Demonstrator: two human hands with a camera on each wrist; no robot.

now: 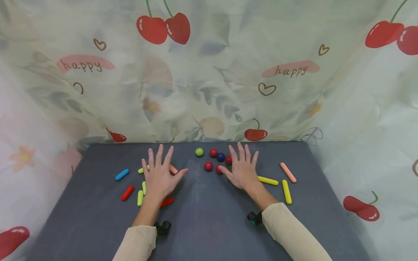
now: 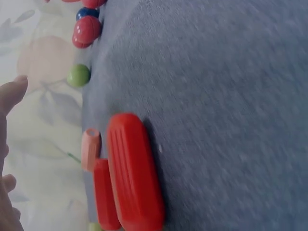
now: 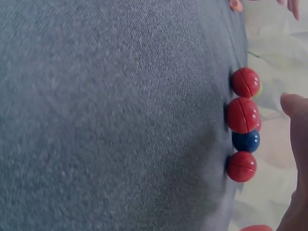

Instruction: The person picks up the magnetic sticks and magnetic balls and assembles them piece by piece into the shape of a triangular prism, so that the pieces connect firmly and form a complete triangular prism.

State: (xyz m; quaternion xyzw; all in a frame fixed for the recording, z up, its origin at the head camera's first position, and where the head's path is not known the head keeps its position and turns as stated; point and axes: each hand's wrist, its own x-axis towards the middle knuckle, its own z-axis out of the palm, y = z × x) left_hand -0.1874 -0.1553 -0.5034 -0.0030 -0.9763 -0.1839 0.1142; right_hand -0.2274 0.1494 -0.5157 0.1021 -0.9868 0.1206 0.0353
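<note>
My left hand [image 1: 160, 179] is spread with straight fingers over the left part of the grey table, holding nothing. Around it lie light-green sticks [image 1: 140, 198], a red stick [image 1: 167, 202] by the wrist and a pink stick [image 1: 173, 169], partly hidden behind the hand. The left wrist view shows that red stick [image 2: 134, 173] up close. My right hand [image 1: 242, 171] is also spread and grips nothing. Beside its thumb and fingers sit several red balls [image 1: 208, 166] and a blue ball [image 1: 220, 157]. A yellow stick [image 1: 268, 181] lies just right of this hand.
A green ball [image 1: 199, 152] sits near the table's back edge. Further left are a blue stick [image 1: 122, 174] and another red stick [image 1: 127, 193]. On the right lie a second yellow stick [image 1: 286, 192] and a pink stick [image 1: 288, 172]. A patterned curtain [image 1: 209, 101] surrounds the table [image 1: 209, 224].
</note>
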